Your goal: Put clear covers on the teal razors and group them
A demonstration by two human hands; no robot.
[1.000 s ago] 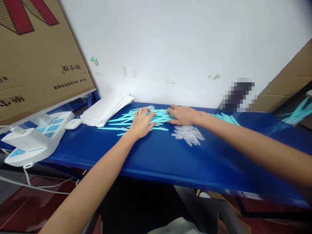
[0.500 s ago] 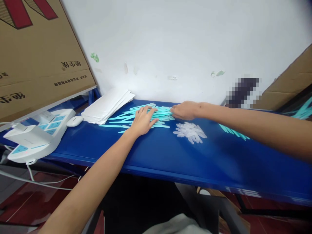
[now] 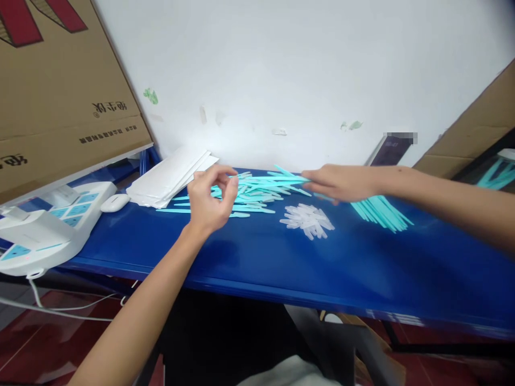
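A loose pile of thin teal sticks (image 3: 245, 202) lies on the blue table (image 3: 281, 257) near the wall. My right hand (image 3: 341, 183) is closed on a small bunch of teal sticks (image 3: 273, 178), lifted a little above the pile and pointing left. My left hand (image 3: 210, 201) is raised over the pile's left side, thumb and fingers pinched at the bunch's left tips. A heap of small clear plastic caps (image 3: 308, 220) sits just right of the pile. A neat fan of teal sticks (image 3: 380, 212) lies under my right forearm.
A stack of white paper sleeves (image 3: 173, 174) lies at the back left, with a small white oval case (image 3: 115, 202) and a white power strip (image 3: 48, 225) beside it. Cardboard boxes stand at the left (image 3: 60, 91) and right (image 3: 475, 134). A white wall runs behind.
Both hands have lifted off the pile, where they lay flat. My right hand has drawn back to the right with a bunch of sticks. My left hand rose and pinched the tips.
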